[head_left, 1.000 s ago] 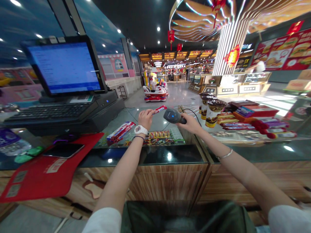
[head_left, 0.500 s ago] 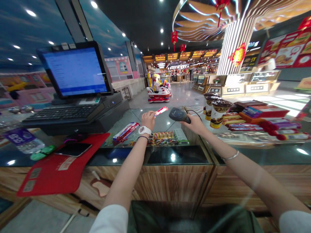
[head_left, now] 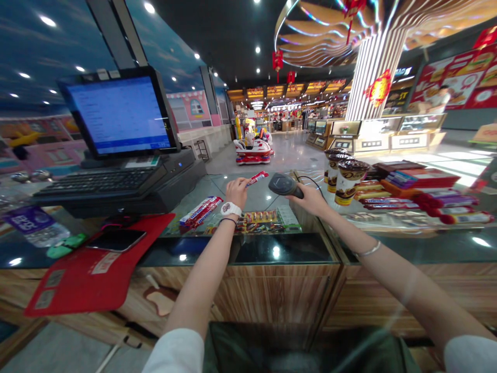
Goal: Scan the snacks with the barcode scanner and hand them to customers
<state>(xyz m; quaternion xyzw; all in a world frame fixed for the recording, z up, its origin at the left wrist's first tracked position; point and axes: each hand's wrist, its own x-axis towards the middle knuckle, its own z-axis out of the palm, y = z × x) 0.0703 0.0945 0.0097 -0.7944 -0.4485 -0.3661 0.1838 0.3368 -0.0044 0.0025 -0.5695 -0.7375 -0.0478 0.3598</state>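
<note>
Mall lights gleamed off the glass desk [head_left: 279, 249], where a small red snack bar [head_left: 257, 178] stuck out from the closed left grip [head_left: 236, 192], held up over the glass. Just beside it, the closed right grip [head_left: 306, 200] wrapped around the handle of a dark gray barcode scanner [head_left: 282, 184], whose head faced the bar, and a black cord [head_left: 310, 178] curved away behind it. Below the hands lay long red-and-white candy packs [head_left: 200, 212] and a row of small snack boxes [head_left: 259, 216]. To the right stood three chocolate drink cups [head_left: 347, 181] beside stacked candy boxes [head_left: 421, 180]. To the left sat a keyboard [head_left: 99, 182] under a monitor [head_left: 118, 115] with a blue screen, then a red mat [head_left: 62, 285] with a phone [head_left: 116, 240] on it, and a water bottle [head_left: 37, 228]. Beyond the desk, a shiny floor [head_left: 295, 150] ran past a red-and-white kiddie ride [head_left: 253, 153] toward lit shopfronts [head_left: 267, 98], and burger posters [head_left: 450, 83] lined the right wall.
</note>
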